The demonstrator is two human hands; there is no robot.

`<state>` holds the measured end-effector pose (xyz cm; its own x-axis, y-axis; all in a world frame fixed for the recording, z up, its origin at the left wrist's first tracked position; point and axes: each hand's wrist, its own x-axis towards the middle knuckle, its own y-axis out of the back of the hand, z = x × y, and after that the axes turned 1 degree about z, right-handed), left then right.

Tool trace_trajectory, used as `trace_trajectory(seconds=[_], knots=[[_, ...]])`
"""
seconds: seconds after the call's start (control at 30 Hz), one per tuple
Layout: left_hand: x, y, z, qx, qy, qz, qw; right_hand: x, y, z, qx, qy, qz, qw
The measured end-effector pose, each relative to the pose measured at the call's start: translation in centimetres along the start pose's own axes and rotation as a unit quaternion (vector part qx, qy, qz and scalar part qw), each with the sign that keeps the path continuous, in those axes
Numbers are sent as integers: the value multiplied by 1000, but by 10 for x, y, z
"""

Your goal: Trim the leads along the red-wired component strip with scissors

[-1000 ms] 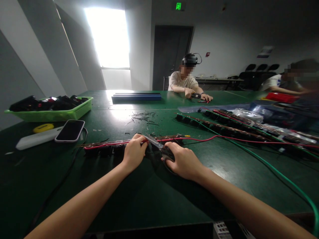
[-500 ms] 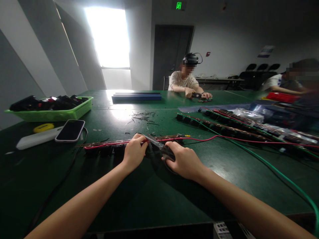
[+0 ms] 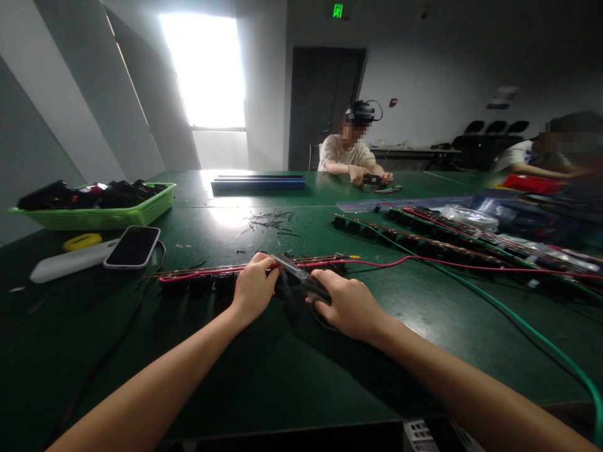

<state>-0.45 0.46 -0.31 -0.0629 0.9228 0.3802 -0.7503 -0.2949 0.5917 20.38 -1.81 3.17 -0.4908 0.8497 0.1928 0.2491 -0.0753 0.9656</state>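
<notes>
In my right hand is a pair of scissors, its blades pointing up and left to the fingertips of my left hand. My left hand pinches a red wire that runs along a row of black parts with copper-coloured strands on top. The scissor blades lie across the red wire beside my left thumb; whether they bite into it I cannot make out. To the right the red wire trails over the table, past a green wire.
A green basket of black parts, a phone, a white case and yellow tape are at left. Black clippings lie ahead, before blue bars. More wired rows fill the right. Two people sit opposite.
My hands and the scissors have hardly moved. Across the table, a person's hand has lifted off the small bundle of wires.
</notes>
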Motion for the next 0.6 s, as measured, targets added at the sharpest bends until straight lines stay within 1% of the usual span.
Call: trace_trajectory(seconds=[0.6], knots=[[1,-1,-2,0,3,-1,1000,0,1,0,51,6,1,999]])
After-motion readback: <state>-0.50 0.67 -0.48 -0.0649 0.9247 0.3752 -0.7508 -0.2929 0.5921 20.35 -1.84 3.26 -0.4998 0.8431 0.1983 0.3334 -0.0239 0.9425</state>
